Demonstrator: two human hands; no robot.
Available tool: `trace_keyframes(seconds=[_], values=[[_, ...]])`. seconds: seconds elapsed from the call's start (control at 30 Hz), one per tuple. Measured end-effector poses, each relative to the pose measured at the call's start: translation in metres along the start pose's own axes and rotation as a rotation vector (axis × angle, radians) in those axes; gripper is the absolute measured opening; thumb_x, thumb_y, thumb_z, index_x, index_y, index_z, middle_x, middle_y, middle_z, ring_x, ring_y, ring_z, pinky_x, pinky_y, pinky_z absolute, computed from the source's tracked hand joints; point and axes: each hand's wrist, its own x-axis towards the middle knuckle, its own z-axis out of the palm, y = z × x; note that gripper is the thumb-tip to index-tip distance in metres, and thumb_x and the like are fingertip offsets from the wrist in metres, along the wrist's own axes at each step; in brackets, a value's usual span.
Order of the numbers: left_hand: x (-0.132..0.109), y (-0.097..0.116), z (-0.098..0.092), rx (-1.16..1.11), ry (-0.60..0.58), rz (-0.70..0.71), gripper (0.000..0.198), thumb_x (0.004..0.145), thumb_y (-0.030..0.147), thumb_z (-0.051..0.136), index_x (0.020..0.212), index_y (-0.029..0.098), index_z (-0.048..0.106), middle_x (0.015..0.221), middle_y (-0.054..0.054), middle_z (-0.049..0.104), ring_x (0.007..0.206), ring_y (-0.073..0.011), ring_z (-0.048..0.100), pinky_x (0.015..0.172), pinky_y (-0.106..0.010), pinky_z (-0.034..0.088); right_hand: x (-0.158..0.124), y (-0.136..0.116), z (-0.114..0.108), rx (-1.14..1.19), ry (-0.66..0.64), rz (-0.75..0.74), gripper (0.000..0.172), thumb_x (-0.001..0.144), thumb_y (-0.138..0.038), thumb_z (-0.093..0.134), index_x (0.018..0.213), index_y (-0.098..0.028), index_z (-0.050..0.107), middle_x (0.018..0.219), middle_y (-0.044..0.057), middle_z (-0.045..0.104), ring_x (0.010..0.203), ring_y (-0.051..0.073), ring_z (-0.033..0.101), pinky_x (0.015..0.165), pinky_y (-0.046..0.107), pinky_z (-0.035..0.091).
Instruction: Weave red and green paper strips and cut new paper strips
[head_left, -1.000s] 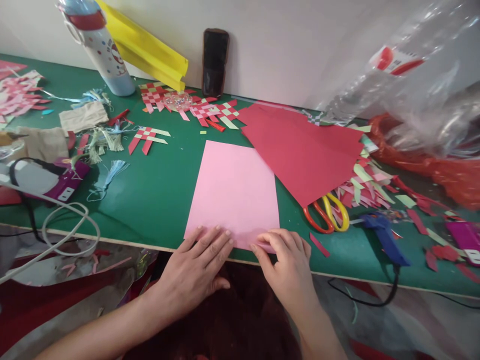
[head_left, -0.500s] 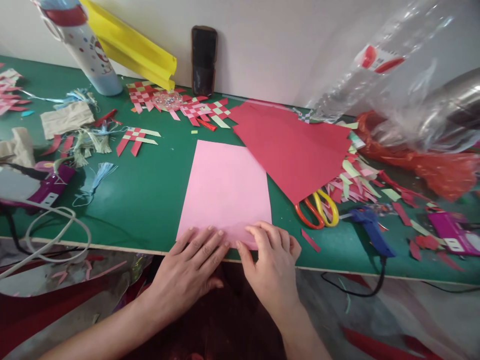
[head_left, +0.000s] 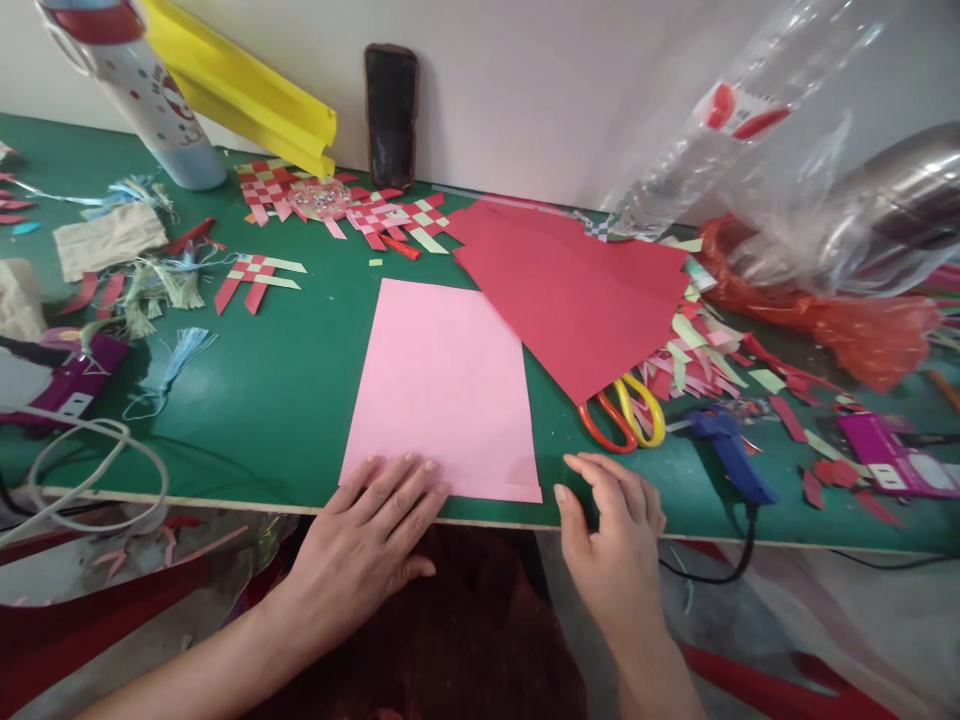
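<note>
A sheet of pink paper (head_left: 450,380) lies near the front edge of the green table, with a narrow fold along its near side. My left hand (head_left: 379,525) rests flat on the sheet's near left part, fingers stretched out and holding nothing. Off the paper to the right, my right hand (head_left: 615,525) hovers by the table edge, thumb and fingers apart, with nothing between them. Red paper sheets (head_left: 577,300) are stacked beyond, touching or overlapping the pink sheet's far right side. From under them stick out the red and yellow handles of scissors (head_left: 634,415).
A blue glue gun (head_left: 727,450) lies at the right with its cord over the edge. Woven paper pieces (head_left: 255,275), tassels (head_left: 180,360) and a white cable (head_left: 97,425) are at the left. A phone (head_left: 391,115) and a bottle (head_left: 161,110) stand at the back.
My right hand has let go of the pink sheet's near edge and moved right, off the paper. My left hand stays flat on it. The view has shifted slightly.
</note>
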Motion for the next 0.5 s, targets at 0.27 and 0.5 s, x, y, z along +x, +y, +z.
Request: trace_keyframes(seconds=[0.27, 0.5], values=[[0.002, 0.001, -0.003, 0.024, 0.001, 0.015, 0.065, 0.093, 0.061, 0.046, 0.146, 0.025, 0.044, 0.153, -0.001, 0.043, 0.140, -0.0225, 0.040, 0.124, -0.043, 0.010, 0.011, -0.042, 0.007, 0.165, -0.092, -0.168, 0.013, 0.092, -0.024, 0.059, 0.105, -0.021, 0.063, 0.101, 0.006, 0.068, 0.100, 0.023, 0.054, 0.089, 0.039, 0.039], [0.001, 0.001, -0.006, 0.038, -0.015, 0.000, 0.064, 0.092, 0.063, 0.046, 0.144, 0.026, 0.045, 0.151, 0.001, 0.047, 0.139, -0.0214, 0.041, 0.123, -0.044, 0.013, 0.017, -0.048, 0.013, 0.098, -0.149, -0.102, 0.018, 0.093, -0.036, 0.058, 0.080, -0.023, 0.061, 0.091, 0.003, 0.067, 0.091, 0.023, 0.054, 0.079, 0.037, 0.035]])
